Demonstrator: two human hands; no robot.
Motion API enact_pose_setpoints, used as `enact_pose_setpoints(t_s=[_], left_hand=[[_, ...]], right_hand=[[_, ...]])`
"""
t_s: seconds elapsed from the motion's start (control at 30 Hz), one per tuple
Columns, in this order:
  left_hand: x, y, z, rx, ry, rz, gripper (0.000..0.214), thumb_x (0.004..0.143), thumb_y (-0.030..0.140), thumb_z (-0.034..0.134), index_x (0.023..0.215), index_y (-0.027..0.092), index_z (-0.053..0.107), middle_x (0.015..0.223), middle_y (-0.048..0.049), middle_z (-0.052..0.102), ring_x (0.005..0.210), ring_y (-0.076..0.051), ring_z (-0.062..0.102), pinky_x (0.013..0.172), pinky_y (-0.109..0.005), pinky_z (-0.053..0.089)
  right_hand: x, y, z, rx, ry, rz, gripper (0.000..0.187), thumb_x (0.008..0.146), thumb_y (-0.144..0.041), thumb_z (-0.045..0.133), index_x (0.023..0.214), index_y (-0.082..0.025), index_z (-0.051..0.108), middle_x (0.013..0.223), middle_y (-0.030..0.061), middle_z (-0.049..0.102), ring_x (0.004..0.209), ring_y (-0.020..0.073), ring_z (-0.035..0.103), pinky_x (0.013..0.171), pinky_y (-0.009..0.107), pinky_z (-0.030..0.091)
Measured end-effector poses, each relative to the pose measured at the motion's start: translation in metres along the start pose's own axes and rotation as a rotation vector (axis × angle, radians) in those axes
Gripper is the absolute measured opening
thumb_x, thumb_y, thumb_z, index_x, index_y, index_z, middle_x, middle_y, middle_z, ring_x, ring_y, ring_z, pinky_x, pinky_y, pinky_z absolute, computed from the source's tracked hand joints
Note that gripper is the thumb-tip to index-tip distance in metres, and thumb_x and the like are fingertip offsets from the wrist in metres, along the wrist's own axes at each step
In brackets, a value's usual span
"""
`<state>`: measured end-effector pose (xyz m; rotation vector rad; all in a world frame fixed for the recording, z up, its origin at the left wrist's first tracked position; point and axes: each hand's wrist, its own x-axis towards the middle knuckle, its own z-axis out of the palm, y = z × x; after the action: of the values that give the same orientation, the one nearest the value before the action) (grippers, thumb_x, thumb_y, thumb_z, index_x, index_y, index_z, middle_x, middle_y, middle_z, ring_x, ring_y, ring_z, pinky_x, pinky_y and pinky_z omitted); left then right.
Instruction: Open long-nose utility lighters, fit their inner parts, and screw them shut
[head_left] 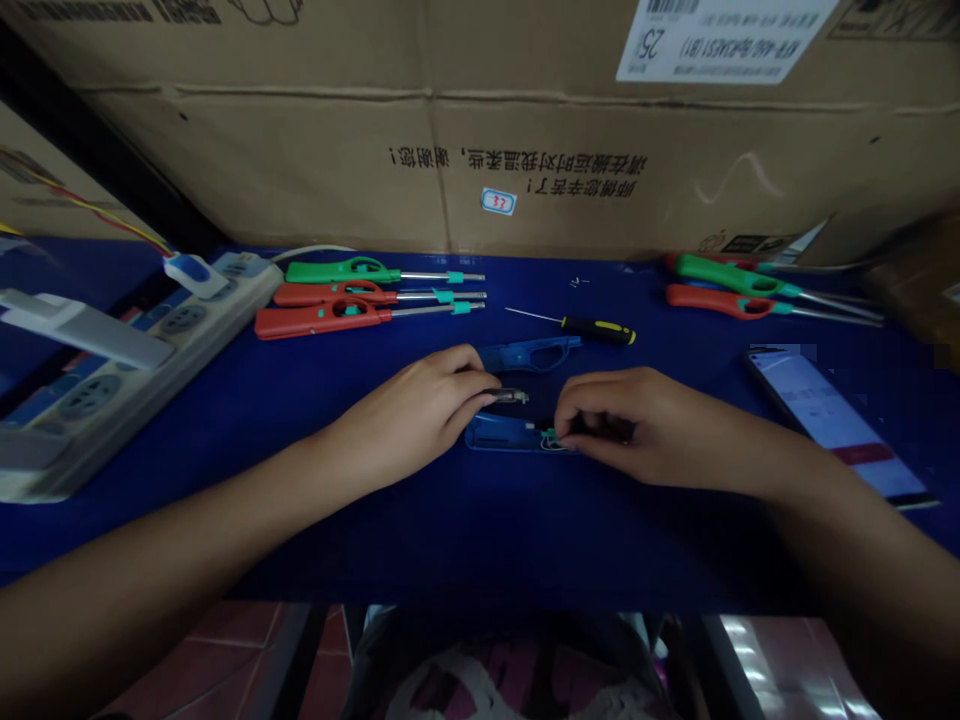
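My left hand (442, 395) pinches a small, clear-and-metal part, perhaps a fuel tank (511, 396), by its left end. It is held just above one blue lighter housing half (499, 433), which lies with its hollow side up. My right hand (611, 420) has its fingers pinched at the right end of that half, by a small green piece with thin wires (551, 438). What exactly sits between those fingertips is hidden. Behind my hands lies the other blue housing half (536, 354), with its trigger loop. A yellow-and-black screwdriver (598, 329) rests farther back.
Several gas lighters lie back left, among them a green lighter (337, 271); more lie back right, including a red lighter (716, 300). A power strip (225, 290) with plugs stands left, a phone (832, 415) right. A cardboard box (300, 150) walls off the blue table's back.
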<state>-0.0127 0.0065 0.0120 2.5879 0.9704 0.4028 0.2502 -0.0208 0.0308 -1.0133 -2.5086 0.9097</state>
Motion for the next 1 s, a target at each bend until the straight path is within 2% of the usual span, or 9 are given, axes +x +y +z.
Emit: enact_pose_setpoints(t_s=[0.2, 0.3, 0.4, 0.6, 0.7, 0.83, 1.0], left_hand=[[0.001, 0.001, -0.002, -0.092, 0.083, 0.012, 0.019, 0.102, 0.022, 0.054, 0.113, 0.013, 0.067, 0.109, -0.0064, 0.066, 0.099, -0.017, 0.067, 0.092, -0.031, 0.053], [0.001, 0.006, -0.004, -0.205, 0.08, 0.018, 0.016, 0.099, 0.021, 0.059, 0.111, 0.013, 0.068, 0.103, -0.0035, 0.07, 0.092, -0.013, 0.068, 0.085, -0.024, 0.053], [0.001, 0.012, -0.006, -0.283, 0.053, -0.004, 0.02, 0.097, 0.021, 0.062, 0.115, 0.016, 0.07, 0.104, -0.0021, 0.071, 0.091, -0.011, 0.068, 0.081, -0.02, 0.053], [0.0, 0.015, -0.01, -0.33, 0.001, -0.037, 0.02, 0.097, 0.022, 0.061, 0.112, 0.021, 0.074, 0.1, -0.0013, 0.071, 0.083, -0.01, 0.067, 0.055, -0.016, 0.045], [0.0, 0.014, -0.01, -0.349, -0.025, -0.048, 0.022, 0.098, 0.024, 0.06, 0.114, 0.022, 0.075, 0.101, -0.0018, 0.073, 0.083, -0.011, 0.068, 0.059, -0.018, 0.048], [0.0, 0.013, -0.011, -0.396, -0.048, -0.044, 0.026, 0.099, 0.024, 0.057, 0.12, 0.023, 0.074, 0.104, -0.0029, 0.075, 0.088, -0.014, 0.07, 0.073, -0.023, 0.053], [0.0, 0.014, -0.012, -0.383, -0.051, -0.003, 0.028, 0.1, 0.021, 0.055, 0.12, 0.023, 0.074, 0.105, -0.0042, 0.075, 0.089, -0.015, 0.071, 0.076, -0.025, 0.054]], right_hand=[[-0.001, -0.001, -0.001, 0.054, 0.036, 0.04, 0.007, 0.093, -0.014, 0.062, 0.093, -0.018, 0.067, 0.07, -0.005, 0.065, 0.059, 0.007, 0.058, 0.061, 0.019, 0.044], [-0.001, -0.002, -0.001, 0.11, 0.017, 0.056, 0.008, 0.094, -0.017, 0.061, 0.1, -0.018, 0.068, 0.072, -0.0041, 0.068, 0.059, 0.0075, 0.062, 0.061, 0.019, 0.046], [0.0, -0.002, -0.001, 0.095, 0.031, 0.042, 0.009, 0.096, -0.021, 0.061, 0.098, -0.018, 0.069, 0.075, -0.002, 0.07, 0.062, 0.0087, 0.064, 0.064, 0.021, 0.047], [0.001, -0.003, -0.001, 0.055, 0.048, 0.02, 0.012, 0.096, -0.023, 0.06, 0.094, -0.018, 0.071, 0.075, -0.001, 0.07, 0.063, 0.0098, 0.062, 0.065, 0.022, 0.045], [0.001, -0.004, 0.0, 0.077, 0.053, 0.022, 0.012, 0.096, -0.023, 0.06, 0.095, -0.017, 0.071, 0.073, -0.0013, 0.069, 0.062, 0.0098, 0.062, 0.063, 0.022, 0.044], [0.002, -0.006, -0.001, 0.073, 0.047, 0.037, 0.012, 0.096, -0.022, 0.059, 0.095, -0.018, 0.071, 0.073, -0.0012, 0.069, 0.062, 0.01, 0.061, 0.062, 0.022, 0.043], [0.002, -0.006, -0.002, 0.067, 0.042, 0.042, 0.013, 0.096, -0.022, 0.058, 0.094, -0.018, 0.07, 0.073, -0.0015, 0.068, 0.061, 0.0099, 0.059, 0.061, 0.023, 0.043]])
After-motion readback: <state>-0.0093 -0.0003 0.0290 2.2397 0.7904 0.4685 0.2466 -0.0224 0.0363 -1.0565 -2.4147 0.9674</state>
